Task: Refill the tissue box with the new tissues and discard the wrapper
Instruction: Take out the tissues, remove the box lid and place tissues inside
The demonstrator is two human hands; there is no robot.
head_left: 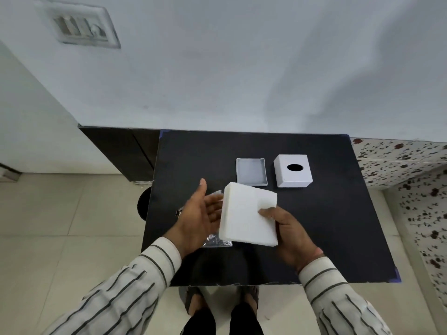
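Two hands are working above the desk (pixel 314 226): the right hand (pixel 287 234) is pinching the tissue stack (pixel 246 213), the left hand (pixel 202 213) is lying open beside it, so squaring the stack before lowering it into the tray (pixel 251 170) seems wise.

You see soft, even light with no glare. Big grey shadows lie on the wall (pixel 314 81). The switch plate (pixel 79 26) looks blurry, and the edges of the picture bend.
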